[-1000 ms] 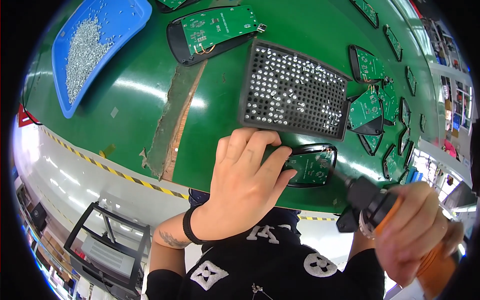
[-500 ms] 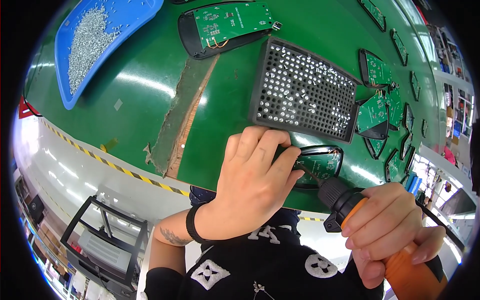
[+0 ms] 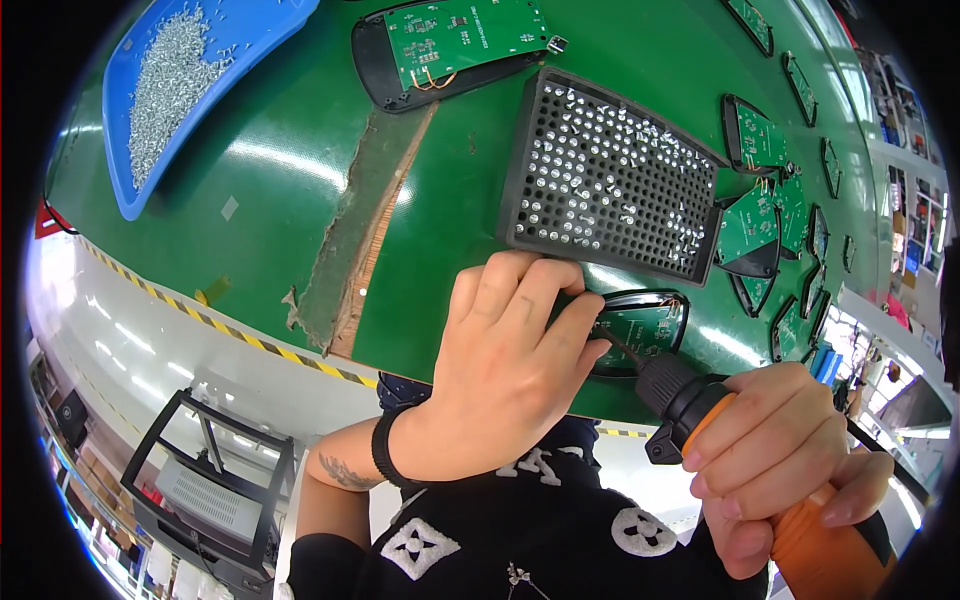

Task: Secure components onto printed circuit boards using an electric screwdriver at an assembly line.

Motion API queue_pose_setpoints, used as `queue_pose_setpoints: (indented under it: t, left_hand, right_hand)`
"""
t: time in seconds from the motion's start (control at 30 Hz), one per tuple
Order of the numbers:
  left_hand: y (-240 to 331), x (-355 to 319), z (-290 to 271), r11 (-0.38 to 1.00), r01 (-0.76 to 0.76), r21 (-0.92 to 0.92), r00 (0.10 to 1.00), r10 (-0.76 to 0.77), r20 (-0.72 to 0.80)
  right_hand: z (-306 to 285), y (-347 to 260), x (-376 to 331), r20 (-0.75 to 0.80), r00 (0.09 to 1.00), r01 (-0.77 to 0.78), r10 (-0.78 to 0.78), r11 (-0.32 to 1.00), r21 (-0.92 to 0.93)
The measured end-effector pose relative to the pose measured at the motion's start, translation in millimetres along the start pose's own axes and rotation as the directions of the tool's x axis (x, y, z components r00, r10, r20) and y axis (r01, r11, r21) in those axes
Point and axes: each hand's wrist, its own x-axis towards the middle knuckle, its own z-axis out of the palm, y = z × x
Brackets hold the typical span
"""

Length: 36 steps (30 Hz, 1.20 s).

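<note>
My right hand (image 3: 780, 455) wraps round an orange and black electric screwdriver (image 3: 672, 388), its thin bit slanting up and left. The bit's tip reaches the left part of a green circuit board (image 3: 645, 330) in a black housing, close to my left fingertips. My left hand (image 3: 515, 345) is closed at that housing's left end, thumb and fingers bent against it. My fingers hide that end, so the exact contact and any screw under the bit cannot be made out. Just beyond my left hand lies a black screw tray (image 3: 618, 180) with rows of holes, many filled with silver screws.
A blue scoop-shaped tray (image 3: 120, 150) heaped with loose screws stands at the far left. A larger black housing with a green board (image 3: 465, 40) lies at the back. Several more housed boards (image 3: 755, 225) spread along the right. Torn table covering (image 3: 345, 230) exposes wood left of centre.
The whole view shifts very slightly. Both hands, the electric screwdriver and the circuit board hold nearly the same places.
</note>
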Motion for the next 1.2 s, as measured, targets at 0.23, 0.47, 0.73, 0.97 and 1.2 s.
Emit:
queue_pose_setpoints:
  t: [0.23,0.47,0.73,0.97,1.2]
  left_hand:
    - [-2,1,1,1.000,0.012,-0.004,1.000,-0.012,-0.009]
    - [0,-2,-3,0.995,0.039,-0.091,0.999,-0.039,0.004]
    - [-7,-12,-5,0.973,-0.221,-0.063,0.974,0.217,-0.062]
    - [-5,-15,-5,0.976,-0.212,-0.055,0.975,0.208,-0.073]
    - [-4,-14,-5,0.970,-0.233,-0.068,0.971,0.228,-0.073]
  right_hand:
    - [2,9,-1,0.013,0.994,-0.107,0.107,0.994,-0.005]
    - [-6,-21,11,0.138,0.974,-0.191,0.180,0.979,0.068]
    - [-10,-37,5,0.120,0.971,-0.224,0.208,0.964,0.140]
    - [4,-26,4,-0.119,0.993,0.019,0.001,0.986,0.167]
    - [10,-26,4,-0.227,0.972,0.104,-0.058,0.975,0.196]
